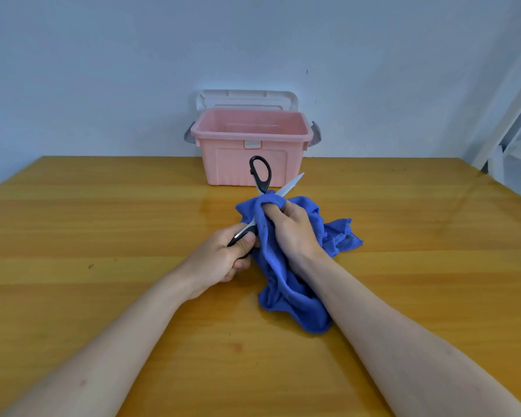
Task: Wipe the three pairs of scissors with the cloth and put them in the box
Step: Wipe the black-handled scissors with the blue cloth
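Scissors [260,176], one pair, black-handled, opened wide, are held up over the middle of the wooden table [103,221]. One black handle is gripped by the left hand [223,257], fingers curled round it, thumb laid on top. The other handle loop is seen sticking up against the front wall of the box, and one bare blade tip is pointed up and to the right. The crossing of the blades is hidden by the cloth.

Blue cloth [286,284] is bunched round the scissors' middle and pinched there by the right hand [292,227], fingers curled into the fabric. The rest of the cloth is draped down under the right wrist onto the table, with one corner spread to the right of the hand.

Pink plastic box [250,145] is set at the far edge of the table, about centre, against the wall [103,70]. It is open; its white lid [247,99] is stood up behind it. Grey latches are seen on both short sides, a small label on the front rim. Inside of the box is only partly seen; what lies at the bottom cannot be told. Other two pairs of scissors are not seen anywhere on the table.

Both bare forearms are stretched in from the near edge. White frame [512,115] is seen past the far right corner.
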Available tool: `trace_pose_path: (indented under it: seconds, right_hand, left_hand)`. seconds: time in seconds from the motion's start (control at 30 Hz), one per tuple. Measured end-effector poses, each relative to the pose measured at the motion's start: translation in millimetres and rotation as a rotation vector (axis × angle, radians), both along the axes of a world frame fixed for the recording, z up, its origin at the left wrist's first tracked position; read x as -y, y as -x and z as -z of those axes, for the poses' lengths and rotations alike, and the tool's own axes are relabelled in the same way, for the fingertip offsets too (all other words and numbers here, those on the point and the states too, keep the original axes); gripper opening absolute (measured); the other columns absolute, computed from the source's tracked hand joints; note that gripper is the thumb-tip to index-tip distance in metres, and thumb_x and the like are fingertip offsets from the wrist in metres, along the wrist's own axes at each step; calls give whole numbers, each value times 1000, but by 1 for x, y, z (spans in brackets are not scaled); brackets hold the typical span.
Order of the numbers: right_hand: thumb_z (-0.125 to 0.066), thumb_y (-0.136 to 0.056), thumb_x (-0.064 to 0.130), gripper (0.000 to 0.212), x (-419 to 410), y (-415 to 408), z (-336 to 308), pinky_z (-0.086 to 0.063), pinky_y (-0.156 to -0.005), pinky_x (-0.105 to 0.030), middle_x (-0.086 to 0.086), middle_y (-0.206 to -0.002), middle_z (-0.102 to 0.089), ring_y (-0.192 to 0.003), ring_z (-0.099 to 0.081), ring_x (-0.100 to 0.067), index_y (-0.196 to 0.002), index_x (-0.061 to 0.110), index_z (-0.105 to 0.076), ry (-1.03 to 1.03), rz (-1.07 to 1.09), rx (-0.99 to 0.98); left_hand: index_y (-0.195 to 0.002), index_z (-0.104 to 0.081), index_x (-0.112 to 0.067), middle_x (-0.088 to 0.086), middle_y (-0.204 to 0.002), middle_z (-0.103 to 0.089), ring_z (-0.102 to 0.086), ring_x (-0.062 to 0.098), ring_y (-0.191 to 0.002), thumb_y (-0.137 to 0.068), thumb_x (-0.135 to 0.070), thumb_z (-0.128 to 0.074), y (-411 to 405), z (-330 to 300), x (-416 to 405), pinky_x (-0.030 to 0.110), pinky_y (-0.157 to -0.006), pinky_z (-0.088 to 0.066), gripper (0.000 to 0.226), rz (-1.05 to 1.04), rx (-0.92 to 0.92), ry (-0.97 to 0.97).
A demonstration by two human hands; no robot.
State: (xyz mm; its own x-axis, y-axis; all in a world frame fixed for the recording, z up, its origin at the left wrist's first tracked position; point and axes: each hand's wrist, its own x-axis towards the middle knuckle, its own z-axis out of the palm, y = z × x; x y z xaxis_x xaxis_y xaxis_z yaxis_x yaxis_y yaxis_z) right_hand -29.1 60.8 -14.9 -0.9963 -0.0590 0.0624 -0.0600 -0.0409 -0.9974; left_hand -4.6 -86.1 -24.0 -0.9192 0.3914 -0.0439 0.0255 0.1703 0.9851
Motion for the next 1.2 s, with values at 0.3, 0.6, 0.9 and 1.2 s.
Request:
trace_pose_path:
  seconds: [0.3,0.6,0.9,1.2]
  right_hand:
    - [-56,-87,-11,17,-13,1,3,-56,-73,-39,-12,-82,-69,-78,-68,-26,-88,5,-62,144,-153,-29]
    - [-47,-101,12,34,-3,-2,0,-52,-67,-31,3,-61,-67,-65,-65,-14,-73,12,-67,-46,17,-78]
    - [-53,-89,-10,16,-13,-1,-1,-54,-87,-47,-23,-92,-66,-87,-67,-33,-88,3,-62,71,-139,-14]
    - [-48,-101,17,55,-4,-5,0,-44,-55,-28,8,-48,-55,-48,-53,-9,-49,29,-59,-65,58,-80]
  left_hand:
    - [-100,-52,-12,-11,-59,-37,-31,6,-51,-103,-24,-43,1,3,2,24,-44,-17,15,14,-28,24]
    - [-97,-45,-5,-17,-57,-38,-33,6,-50,-104,-23,-42,2,4,-1,26,-44,-16,20,-22,-29,16]
    - [-93,-53,-19,-7,-60,-37,-28,11,-53,-101,-31,-45,4,6,1,27,-45,-19,16,0,-27,38]
    - [-100,-47,-1,-10,-55,-38,-30,26,-60,-103,-31,-42,1,5,-4,24,-43,-25,30,14,-56,81]
